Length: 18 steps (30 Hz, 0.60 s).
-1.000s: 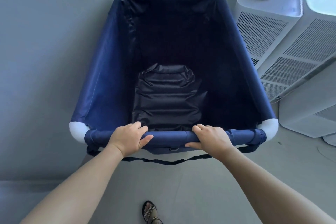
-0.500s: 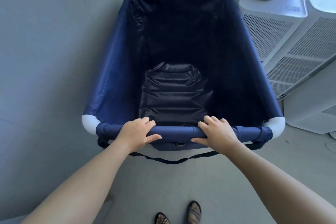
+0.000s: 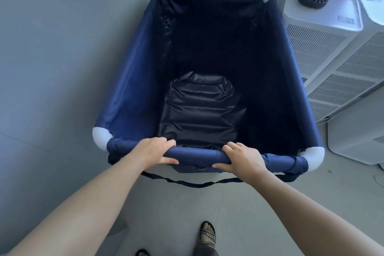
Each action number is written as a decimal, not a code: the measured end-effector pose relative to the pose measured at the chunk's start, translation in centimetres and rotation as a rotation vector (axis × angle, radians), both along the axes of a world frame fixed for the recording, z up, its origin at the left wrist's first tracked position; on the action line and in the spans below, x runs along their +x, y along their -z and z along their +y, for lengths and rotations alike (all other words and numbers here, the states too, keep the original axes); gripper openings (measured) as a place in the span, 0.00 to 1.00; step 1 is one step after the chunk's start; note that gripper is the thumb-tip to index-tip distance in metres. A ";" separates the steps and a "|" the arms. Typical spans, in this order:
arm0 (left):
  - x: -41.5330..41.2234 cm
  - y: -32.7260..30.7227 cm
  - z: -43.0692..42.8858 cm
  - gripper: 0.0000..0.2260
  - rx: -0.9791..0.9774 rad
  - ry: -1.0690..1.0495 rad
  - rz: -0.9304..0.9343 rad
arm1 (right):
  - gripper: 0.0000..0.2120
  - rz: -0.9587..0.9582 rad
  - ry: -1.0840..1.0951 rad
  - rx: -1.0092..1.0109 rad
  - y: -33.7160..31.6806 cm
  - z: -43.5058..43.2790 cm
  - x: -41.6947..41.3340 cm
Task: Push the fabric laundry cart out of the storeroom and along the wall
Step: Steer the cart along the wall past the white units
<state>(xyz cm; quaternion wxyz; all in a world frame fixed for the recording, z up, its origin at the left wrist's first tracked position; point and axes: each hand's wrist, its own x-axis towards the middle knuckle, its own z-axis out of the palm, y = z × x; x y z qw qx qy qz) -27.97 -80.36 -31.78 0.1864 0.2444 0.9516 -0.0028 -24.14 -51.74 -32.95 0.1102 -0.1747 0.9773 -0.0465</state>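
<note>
- Gripping the near bar (image 3: 197, 155) of the blue fabric laundry cart (image 3: 133, 81), your left hand (image 3: 152, 150) and right hand (image 3: 243, 158) curl their fingers around it.
- The cart fills the middle of the frame, close to the gray wall (image 3: 52, 48) at left.
- White vented machines (image 3: 324, 52) stand at upper right.

Navy fabric cart (image 3: 133, 81), upright, beside wall.
</note>
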 end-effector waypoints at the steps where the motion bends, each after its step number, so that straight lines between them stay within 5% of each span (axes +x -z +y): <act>1: -0.1 -0.1 -0.9 0.22 -0.001 0.004 -0.004 | 0.27 -0.001 0.005 -0.017 -0.1 -0.9 0.2; 12: 1.6 -0.2 -9.7 0.20 0.011 0.098 0.021 | 0.27 0.012 0.060 0.019 0.1 -10.2 3.7; 18: 3.7 -0.1 -10.3 0.19 0.082 0.135 0.247 | 0.27 0.053 0.118 0.044 -0.3 -10.2 4.8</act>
